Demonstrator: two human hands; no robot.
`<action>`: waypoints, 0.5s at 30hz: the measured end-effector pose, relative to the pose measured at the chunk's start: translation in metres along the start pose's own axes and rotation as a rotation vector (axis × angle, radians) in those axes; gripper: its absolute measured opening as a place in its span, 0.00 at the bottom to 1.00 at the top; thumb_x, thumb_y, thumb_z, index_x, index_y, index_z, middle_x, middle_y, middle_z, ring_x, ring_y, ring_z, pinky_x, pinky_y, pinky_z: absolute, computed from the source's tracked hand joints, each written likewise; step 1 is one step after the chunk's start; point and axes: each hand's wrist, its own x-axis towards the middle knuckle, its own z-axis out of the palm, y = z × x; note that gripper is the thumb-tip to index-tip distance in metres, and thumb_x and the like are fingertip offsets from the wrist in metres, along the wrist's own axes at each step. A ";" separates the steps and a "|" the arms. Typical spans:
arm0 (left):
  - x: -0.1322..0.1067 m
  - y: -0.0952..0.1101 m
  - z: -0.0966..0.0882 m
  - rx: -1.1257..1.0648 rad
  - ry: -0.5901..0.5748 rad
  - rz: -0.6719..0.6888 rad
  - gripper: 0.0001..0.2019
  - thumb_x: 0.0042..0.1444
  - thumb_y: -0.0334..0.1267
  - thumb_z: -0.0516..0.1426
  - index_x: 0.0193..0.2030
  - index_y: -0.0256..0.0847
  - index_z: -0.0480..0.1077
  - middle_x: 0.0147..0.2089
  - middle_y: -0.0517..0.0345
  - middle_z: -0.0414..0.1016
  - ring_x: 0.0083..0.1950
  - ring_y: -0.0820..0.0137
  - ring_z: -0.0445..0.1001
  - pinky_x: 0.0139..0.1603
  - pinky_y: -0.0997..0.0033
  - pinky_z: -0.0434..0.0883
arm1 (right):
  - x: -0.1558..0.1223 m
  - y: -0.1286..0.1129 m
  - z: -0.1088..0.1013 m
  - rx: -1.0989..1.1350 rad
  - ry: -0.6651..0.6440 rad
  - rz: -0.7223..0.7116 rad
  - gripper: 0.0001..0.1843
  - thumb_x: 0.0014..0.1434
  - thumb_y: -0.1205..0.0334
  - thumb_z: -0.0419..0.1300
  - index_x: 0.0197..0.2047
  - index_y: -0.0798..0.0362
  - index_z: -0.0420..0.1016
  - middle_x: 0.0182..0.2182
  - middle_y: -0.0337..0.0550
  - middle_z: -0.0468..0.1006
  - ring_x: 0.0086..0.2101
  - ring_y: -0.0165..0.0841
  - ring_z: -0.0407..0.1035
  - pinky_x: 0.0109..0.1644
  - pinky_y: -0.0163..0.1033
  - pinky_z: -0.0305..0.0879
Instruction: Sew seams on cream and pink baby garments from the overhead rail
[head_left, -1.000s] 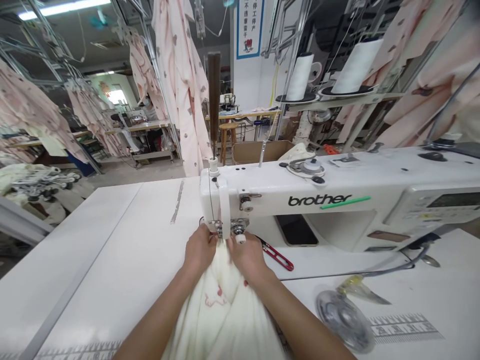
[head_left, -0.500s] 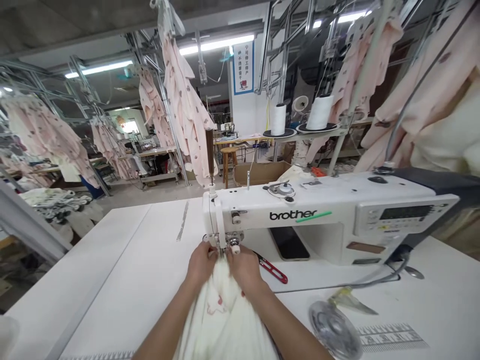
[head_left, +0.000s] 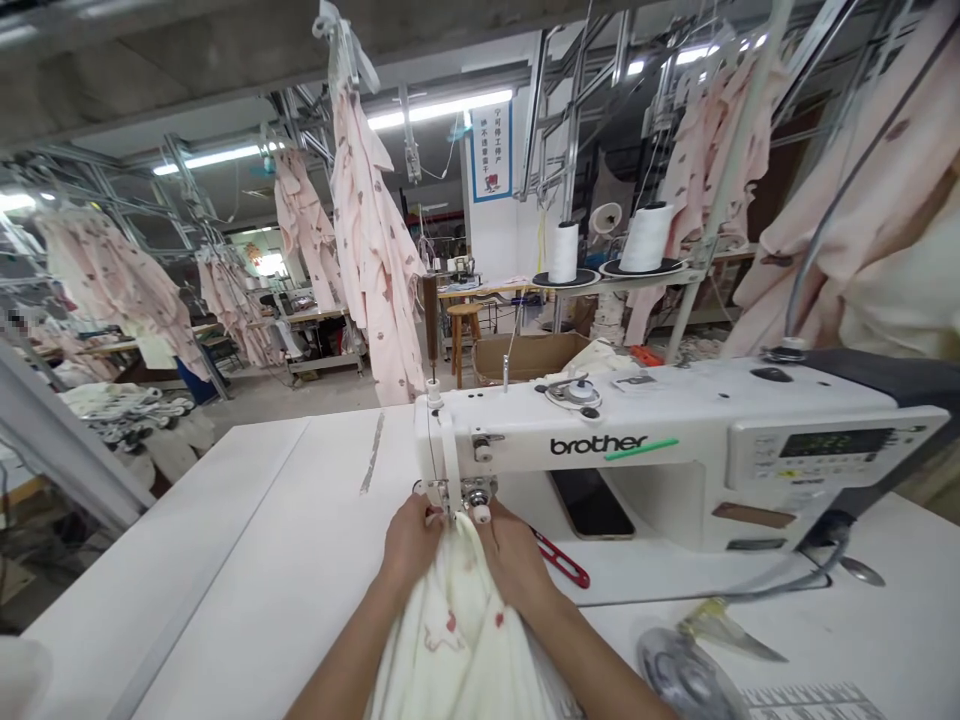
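A white sewing machine [head_left: 637,430] stands on the table, and a cream cloth with small red prints [head_left: 457,640] runs from its needle area down toward me. My left hand [head_left: 411,540] grips the cloth's edge just left of the presser foot, fingers pinched. On the other side, my right hand [head_left: 510,550] lies close against the cloth, right of the needle; its fingertips are partly hidden behind the machine's head. A red thread snipper [head_left: 562,560] rests by my right wrist. Behind it, under the machine's arm, lies a dark phone [head_left: 594,503].
At the right front are a clear round reel [head_left: 686,675], a pointed tool with a yellowish handle [head_left: 731,630] and a ruler strip [head_left: 814,700]. Thread cones [head_left: 646,238] stand behind the machine. Pink printed garments [head_left: 371,250] hang beyond the table [head_left: 225,560].
The view has shifted, so the machine and table appear slightly lower and farther right. Both hands stay at the needle area with the cloth; the cloth's folds have shifted a little.
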 end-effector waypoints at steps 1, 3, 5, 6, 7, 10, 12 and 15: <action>0.000 -0.001 0.001 -0.005 -0.004 0.001 0.09 0.53 0.32 0.51 0.40 0.39 0.69 0.42 0.53 0.75 0.45 0.66 0.73 0.42 0.73 0.65 | 0.000 0.001 0.000 0.006 -0.002 0.005 0.19 0.67 0.65 0.36 0.42 0.58 0.67 0.34 0.47 0.76 0.35 0.36 0.71 0.37 0.36 0.59; 0.001 -0.003 0.002 -0.012 -0.016 0.006 0.10 0.54 0.32 0.51 0.42 0.39 0.69 0.43 0.54 0.75 0.46 0.66 0.72 0.44 0.73 0.64 | 0.001 0.003 0.003 0.010 -0.006 0.023 0.20 0.66 0.65 0.36 0.41 0.60 0.67 0.32 0.50 0.75 0.34 0.39 0.70 0.37 0.38 0.59; 0.002 -0.004 0.002 -0.013 -0.030 0.007 0.11 0.54 0.33 0.51 0.43 0.40 0.69 0.45 0.53 0.75 0.47 0.66 0.72 0.45 0.73 0.64 | 0.003 0.004 0.007 0.021 -0.013 0.035 0.19 0.66 0.64 0.37 0.40 0.59 0.67 0.33 0.51 0.75 0.34 0.40 0.70 0.37 0.39 0.59; 0.002 -0.005 0.002 -0.012 -0.037 0.006 0.11 0.54 0.33 0.51 0.43 0.40 0.69 0.45 0.53 0.75 0.48 0.66 0.72 0.45 0.73 0.64 | 0.004 0.005 0.009 0.028 -0.016 0.040 0.19 0.66 0.64 0.37 0.40 0.59 0.67 0.33 0.51 0.75 0.35 0.40 0.70 0.37 0.39 0.59; 0.002 -0.005 0.002 -0.012 -0.045 0.007 0.12 0.54 0.33 0.51 0.44 0.40 0.69 0.45 0.53 0.75 0.48 0.66 0.72 0.45 0.73 0.64 | 0.004 0.006 0.011 0.036 -0.017 0.044 0.18 0.66 0.63 0.37 0.40 0.58 0.67 0.33 0.51 0.75 0.34 0.40 0.70 0.37 0.40 0.59; 0.002 -0.005 0.001 -0.012 -0.058 0.010 0.11 0.54 0.33 0.51 0.43 0.40 0.70 0.45 0.53 0.75 0.47 0.66 0.72 0.45 0.73 0.64 | 0.005 0.007 0.013 0.062 -0.019 0.044 0.19 0.66 0.62 0.36 0.39 0.58 0.66 0.32 0.51 0.74 0.33 0.41 0.69 0.37 0.41 0.60; 0.002 -0.006 0.002 -0.014 -0.055 0.014 0.10 0.53 0.33 0.52 0.41 0.40 0.70 0.43 0.54 0.75 0.45 0.67 0.72 0.44 0.74 0.64 | 0.004 0.008 0.013 0.084 -0.020 0.030 0.20 0.65 0.62 0.35 0.38 0.57 0.66 0.32 0.52 0.74 0.34 0.42 0.69 0.38 0.42 0.61; 0.001 -0.007 0.003 -0.016 -0.032 0.009 0.08 0.51 0.32 0.52 0.36 0.39 0.70 0.39 0.55 0.75 0.42 0.67 0.72 0.41 0.74 0.64 | 0.004 0.010 0.012 0.126 -0.022 -0.001 0.23 0.65 0.59 0.32 0.39 0.57 0.66 0.34 0.53 0.74 0.36 0.42 0.69 0.39 0.43 0.61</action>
